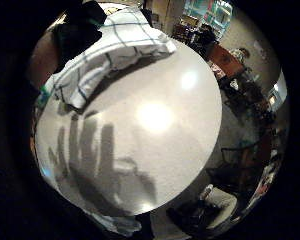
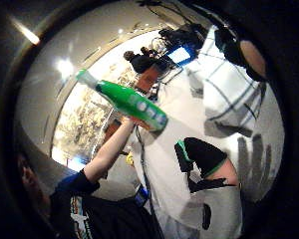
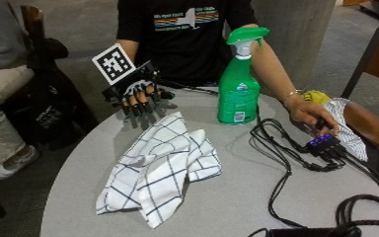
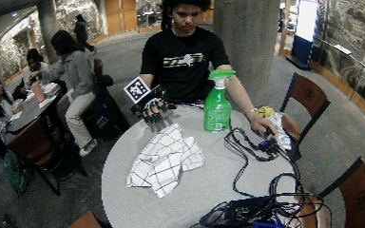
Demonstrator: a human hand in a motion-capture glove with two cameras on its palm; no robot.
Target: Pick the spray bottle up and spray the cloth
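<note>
The green spray bottle (image 3: 239,84) stands upright on the round grey table (image 3: 242,197), long axis vertical, its green trigger head pointing away from the gloved right hand (image 3: 137,96) toward the person's bare arm side. A white label sits low on its body. The white checked cloth (image 3: 163,170) lies crumpled near the bottle, nearer the table's middle, stretching toward the near edge. The right hand hovers above the table's far edge, beside the cloth's upper corner and apart from the bottle, fingers spread and pointing down, grasping nothing. Bare tabletop lies between hand and bottle. Black cables (image 3: 282,153) run on the bottle's other side.
</note>
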